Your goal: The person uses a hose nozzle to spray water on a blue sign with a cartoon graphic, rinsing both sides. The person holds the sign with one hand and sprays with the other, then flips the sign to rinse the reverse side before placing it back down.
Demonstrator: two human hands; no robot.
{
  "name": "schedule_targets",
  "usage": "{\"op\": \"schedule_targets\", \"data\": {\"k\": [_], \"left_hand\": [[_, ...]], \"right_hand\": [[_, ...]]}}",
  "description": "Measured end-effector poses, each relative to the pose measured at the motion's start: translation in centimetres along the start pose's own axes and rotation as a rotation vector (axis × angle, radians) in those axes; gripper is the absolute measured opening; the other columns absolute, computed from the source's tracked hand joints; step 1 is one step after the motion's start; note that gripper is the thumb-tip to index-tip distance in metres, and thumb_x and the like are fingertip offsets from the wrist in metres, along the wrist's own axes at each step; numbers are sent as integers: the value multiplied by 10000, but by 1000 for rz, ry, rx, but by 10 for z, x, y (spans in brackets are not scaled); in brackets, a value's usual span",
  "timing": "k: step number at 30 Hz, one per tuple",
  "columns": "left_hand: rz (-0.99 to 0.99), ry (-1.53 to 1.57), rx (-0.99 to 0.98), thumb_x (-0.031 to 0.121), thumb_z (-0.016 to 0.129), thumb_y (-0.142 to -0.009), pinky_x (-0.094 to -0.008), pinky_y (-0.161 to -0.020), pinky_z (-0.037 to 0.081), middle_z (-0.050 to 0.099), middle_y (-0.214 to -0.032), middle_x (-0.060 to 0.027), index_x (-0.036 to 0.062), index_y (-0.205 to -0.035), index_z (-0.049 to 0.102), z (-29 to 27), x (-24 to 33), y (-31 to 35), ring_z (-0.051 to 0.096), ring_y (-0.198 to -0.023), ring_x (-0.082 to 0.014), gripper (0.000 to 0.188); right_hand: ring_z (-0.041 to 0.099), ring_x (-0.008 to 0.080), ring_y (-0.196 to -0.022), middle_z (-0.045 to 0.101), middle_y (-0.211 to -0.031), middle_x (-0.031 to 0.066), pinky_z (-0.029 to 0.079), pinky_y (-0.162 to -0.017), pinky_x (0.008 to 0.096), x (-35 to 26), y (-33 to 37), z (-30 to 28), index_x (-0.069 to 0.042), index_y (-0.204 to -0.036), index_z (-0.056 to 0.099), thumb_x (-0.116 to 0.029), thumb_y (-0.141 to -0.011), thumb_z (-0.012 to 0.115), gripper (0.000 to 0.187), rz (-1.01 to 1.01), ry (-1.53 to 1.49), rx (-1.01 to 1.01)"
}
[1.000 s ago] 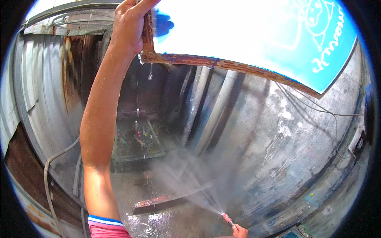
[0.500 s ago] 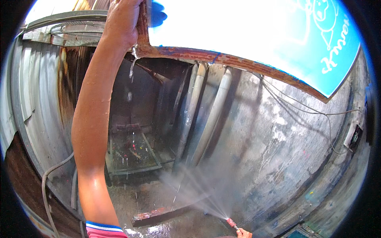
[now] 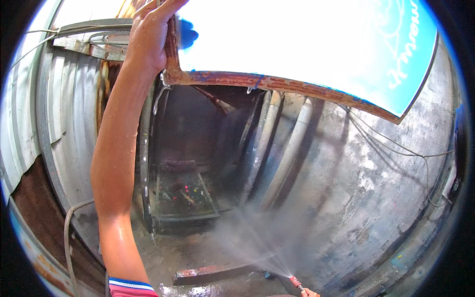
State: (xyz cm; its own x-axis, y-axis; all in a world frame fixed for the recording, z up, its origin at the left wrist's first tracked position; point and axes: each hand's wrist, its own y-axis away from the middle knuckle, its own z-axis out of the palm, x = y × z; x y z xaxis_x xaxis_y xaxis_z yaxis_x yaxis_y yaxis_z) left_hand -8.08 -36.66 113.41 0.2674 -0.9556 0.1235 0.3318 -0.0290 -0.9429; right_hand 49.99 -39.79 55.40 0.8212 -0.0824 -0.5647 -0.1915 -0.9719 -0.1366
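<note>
My left hand (image 3: 148,37), wet and raised on a straight arm, grips the wooden side of a screen-printing frame (image 3: 297,88) at the top. Its stretched mesh (image 3: 277,39) glares white and turns bright blue toward the right, with line drawing and lettering on it. A dark blue patch shows through beside my fingers. Water drips from the frame's lower left corner. At the bottom edge my right hand (image 3: 310,293), mostly cut off, is closed on a red-tipped spray nozzle (image 3: 296,282). A fan of water mist (image 3: 257,242) shoots from it up and left, below the frame.
A wooden beam (image 3: 217,273) lies on the wet floor. Pipes (image 3: 292,148) lean against the stained concrete wall (image 3: 366,188), where a thin cable (image 3: 396,148) hangs. Corrugated metal sheets (image 3: 69,99) and a hose (image 3: 69,237) are at left. Another frame (image 3: 185,195) lies farther back.
The surroundings have shifted right and slightly down in the view. Against them, the frame in my left hand has moved left. The nozzle keeps spraying in my right hand.
</note>
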Motion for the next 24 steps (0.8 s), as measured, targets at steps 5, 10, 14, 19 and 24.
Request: {"op": "schedule_targets", "data": {"k": [5,10,14,19,24], "left_hand": [[-22,-74,22,426,718,-797,-217,-430,489,529,-548,22,73,-831,570,-7,-6,7,556,-449,-65,384],[-52,-105,3,415,729,-789,-221,-430,498,534,-550,20,71,-832,563,-3,-5,13,563,-454,-67,385],[-95,-104,31,388,723,-803,-224,-432,500,552,-572,13,70,-817,566,8,-6,22,574,-462,-72,355],[-83,-39,-57,419,767,-745,-250,-505,554,542,-601,-11,42,-837,592,15,-16,26,582,-496,-81,426],[-86,-17,-83,414,763,-751,-231,-489,541,519,-577,10,59,-819,595,31,-23,32,563,-477,-61,398]], "right_hand": [[606,412,-921,647,-973,204,482,-786,448,-42,0,-10,-126,-1100,657,-362,-891,539,337,-35,-26,60],[615,413,-858,647,-928,207,490,-728,449,-68,-1,-14,-126,-1059,673,-325,-883,555,290,-65,-83,103],[611,416,-886,647,-938,211,486,-752,451,-67,-5,-14,-124,-1072,671,-318,-885,550,296,-35,-89,56],[617,414,-857,649,-923,206,491,-729,452,-73,-1,-23,-144,-1070,674,-323,-877,557,288,-30,-87,76],[620,407,-842,655,-913,192,492,-717,449,-50,-6,-12,-145,-1051,682,-325,-874,561,280,-53,-61,94]]}}
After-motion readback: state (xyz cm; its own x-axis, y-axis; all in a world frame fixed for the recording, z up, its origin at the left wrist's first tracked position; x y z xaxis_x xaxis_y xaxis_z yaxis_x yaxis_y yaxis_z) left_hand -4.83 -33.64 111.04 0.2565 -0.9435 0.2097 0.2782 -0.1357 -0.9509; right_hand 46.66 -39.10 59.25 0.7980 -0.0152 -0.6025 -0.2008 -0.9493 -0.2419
